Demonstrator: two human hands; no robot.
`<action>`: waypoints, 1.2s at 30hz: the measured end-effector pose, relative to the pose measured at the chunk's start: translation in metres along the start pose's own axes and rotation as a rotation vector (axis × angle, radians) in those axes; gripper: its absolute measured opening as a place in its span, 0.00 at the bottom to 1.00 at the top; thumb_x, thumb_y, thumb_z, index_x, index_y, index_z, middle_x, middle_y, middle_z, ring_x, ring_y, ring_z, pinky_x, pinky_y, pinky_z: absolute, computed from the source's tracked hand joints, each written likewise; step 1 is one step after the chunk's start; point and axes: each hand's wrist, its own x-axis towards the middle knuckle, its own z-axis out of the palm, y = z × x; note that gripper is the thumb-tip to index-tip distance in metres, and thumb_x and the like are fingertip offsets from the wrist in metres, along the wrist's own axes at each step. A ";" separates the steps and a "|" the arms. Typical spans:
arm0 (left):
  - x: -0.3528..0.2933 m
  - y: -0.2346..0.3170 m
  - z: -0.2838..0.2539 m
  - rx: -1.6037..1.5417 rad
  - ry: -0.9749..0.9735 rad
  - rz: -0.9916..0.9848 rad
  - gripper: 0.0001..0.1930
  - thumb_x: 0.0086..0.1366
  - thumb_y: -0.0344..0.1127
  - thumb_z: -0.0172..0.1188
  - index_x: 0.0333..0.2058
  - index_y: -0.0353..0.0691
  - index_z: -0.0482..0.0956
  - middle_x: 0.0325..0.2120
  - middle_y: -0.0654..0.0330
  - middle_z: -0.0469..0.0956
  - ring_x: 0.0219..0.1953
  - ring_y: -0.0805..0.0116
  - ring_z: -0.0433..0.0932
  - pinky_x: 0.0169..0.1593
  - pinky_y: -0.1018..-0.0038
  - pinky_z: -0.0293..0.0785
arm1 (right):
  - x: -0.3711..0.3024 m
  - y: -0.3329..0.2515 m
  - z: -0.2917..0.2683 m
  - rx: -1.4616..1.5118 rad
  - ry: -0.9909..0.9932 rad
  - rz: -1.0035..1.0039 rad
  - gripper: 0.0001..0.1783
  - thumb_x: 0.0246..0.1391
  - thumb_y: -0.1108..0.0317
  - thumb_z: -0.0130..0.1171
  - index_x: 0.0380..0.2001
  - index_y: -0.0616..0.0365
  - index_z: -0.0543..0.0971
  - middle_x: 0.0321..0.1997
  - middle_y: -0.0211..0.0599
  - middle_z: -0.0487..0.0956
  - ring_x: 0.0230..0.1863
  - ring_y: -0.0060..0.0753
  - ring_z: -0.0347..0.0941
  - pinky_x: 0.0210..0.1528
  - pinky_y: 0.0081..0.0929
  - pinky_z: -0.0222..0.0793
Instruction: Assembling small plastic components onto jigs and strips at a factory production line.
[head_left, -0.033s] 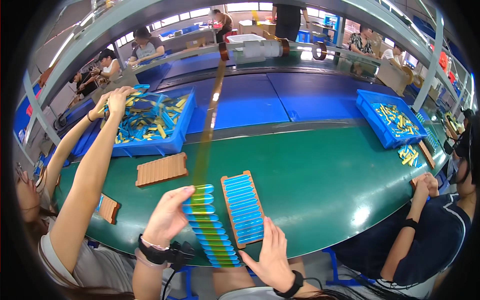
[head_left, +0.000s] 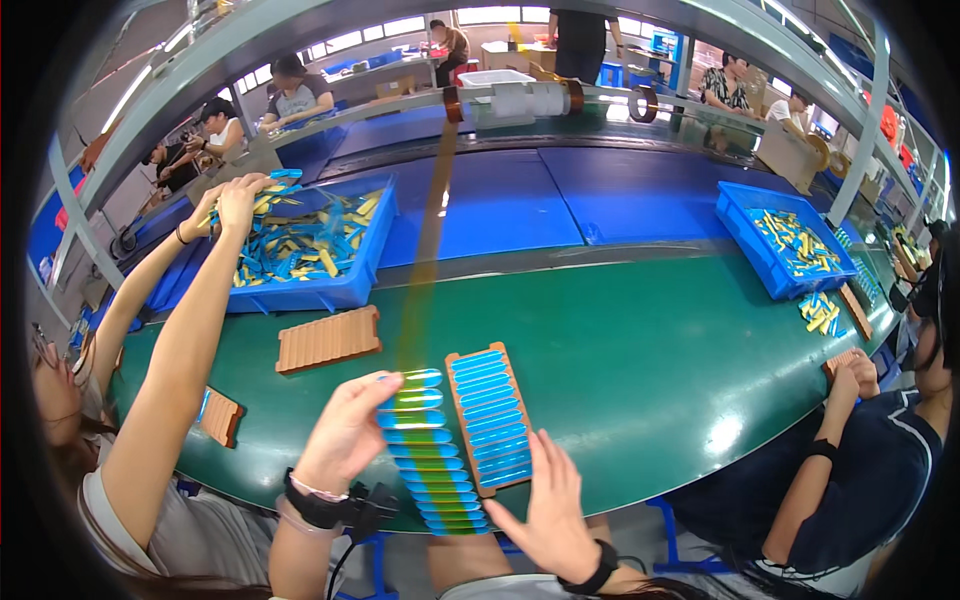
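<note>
My left hand [head_left: 345, 430] is closed on the upper left edge of a taped strip of blue pieces [head_left: 430, 458]. Its narrow, round-ended pieces lie side by side under yellowish see-through tape [head_left: 428, 250]. That tape rises from the strip to a roll [head_left: 452, 103] on the overhead bar. Right beside the strip, a brown grooved tray [head_left: 487, 491] lies on the green table with a row of blue pieces [head_left: 490, 405] in its grooves. My right hand [head_left: 548, 510] is open, fingers stretched out, at the tray's lower right corner; whether its fingertips touch the tray I cannot tell.
A bare grooved tray [head_left: 328, 340] lies left of the tape. A blue bin [head_left: 325, 290] of blue and yellow pieces stands farther left, a co-worker's arms [head_left: 190, 330] reaching over it. Another blue bin [head_left: 780, 285] stands right, near loose pieces [head_left: 820, 318]. A second co-worker's hands [head_left: 855, 375] are far right.
The strip and my left hand have shifted slightly to the right. My right hand has moved a little right too, and the whole view has shifted slightly.
</note>
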 end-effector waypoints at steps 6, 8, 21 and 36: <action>0.001 -0.013 0.034 0.213 -0.052 0.167 0.02 0.55 0.28 0.55 0.27 0.36 0.73 0.25 0.64 0.74 0.28 0.83 0.70 0.32 0.86 0.65 | 0.068 -0.005 -0.034 0.832 -0.092 0.112 0.18 0.50 0.63 0.52 0.39 0.66 0.67 0.36 0.39 0.71 0.37 0.28 0.67 0.40 0.23 0.62; 0.006 -0.012 0.042 0.237 -0.064 0.216 0.03 0.56 0.28 0.54 0.26 0.36 0.73 0.24 0.64 0.74 0.28 0.83 0.70 0.31 0.86 0.64 | 0.092 -0.007 -0.038 0.990 -0.167 0.142 0.15 0.51 0.64 0.51 0.36 0.66 0.69 0.34 0.35 0.72 0.34 0.24 0.68 0.38 0.21 0.63; -0.089 -0.111 0.043 0.453 -0.034 0.353 0.05 0.53 0.25 0.56 0.30 0.31 0.73 0.25 0.59 0.73 0.29 0.75 0.71 0.34 0.80 0.66 | -0.018 0.022 -0.032 1.157 -0.437 0.287 0.06 0.50 0.72 0.52 0.32 0.64 0.73 0.31 0.25 0.71 0.31 0.11 0.62 0.31 0.11 0.58; -0.058 -0.122 0.045 1.666 0.118 0.808 0.23 0.44 0.39 0.63 0.41 0.41 0.71 0.39 0.62 0.67 0.42 0.68 0.65 0.40 0.66 0.56 | -0.050 0.043 -0.048 1.058 -0.199 0.388 0.02 0.43 0.81 0.55 0.24 0.69 0.73 0.30 0.38 0.74 0.31 0.22 0.69 0.36 0.18 0.64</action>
